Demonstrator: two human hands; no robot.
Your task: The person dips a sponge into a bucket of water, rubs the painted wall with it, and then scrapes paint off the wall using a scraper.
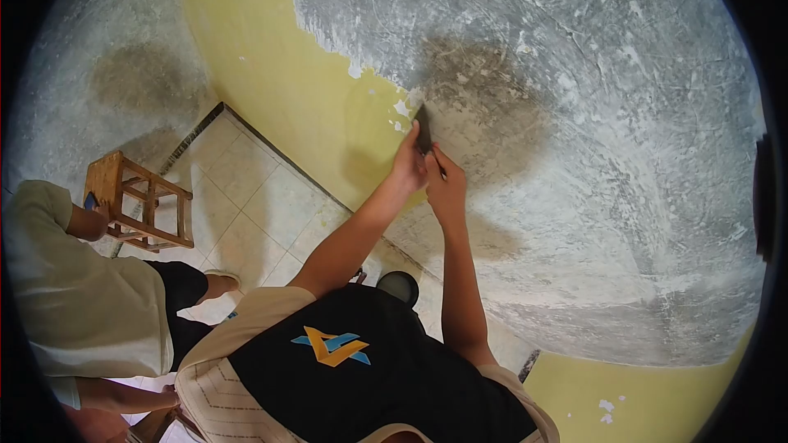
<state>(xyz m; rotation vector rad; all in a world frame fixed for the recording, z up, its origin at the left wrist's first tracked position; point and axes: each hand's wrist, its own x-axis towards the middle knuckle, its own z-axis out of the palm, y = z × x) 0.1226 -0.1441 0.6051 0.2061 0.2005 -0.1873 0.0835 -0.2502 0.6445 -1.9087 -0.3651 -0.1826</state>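
A dark flat scraper (423,129) rests with its tip against the wall, where yellow paint meets bare grey plaster (607,139). My right hand (447,184) is closed around its handle, below the blade. My left hand (408,162) grips the blade's side from the left, its thumb and fingers near the metal. Beside the tip, the yellow paint (271,33) has a ragged edge with small white chipped spots (401,107). The handle is mostly hidden by my fingers.
A wooden stool (148,201) stands on the tiled floor (246,172) at the left. Next to it is a person in a light shirt (90,287) holding a phone (89,201). Another person's arm (123,396) shows at lower left. A dark round object (398,287) lies below my arms.
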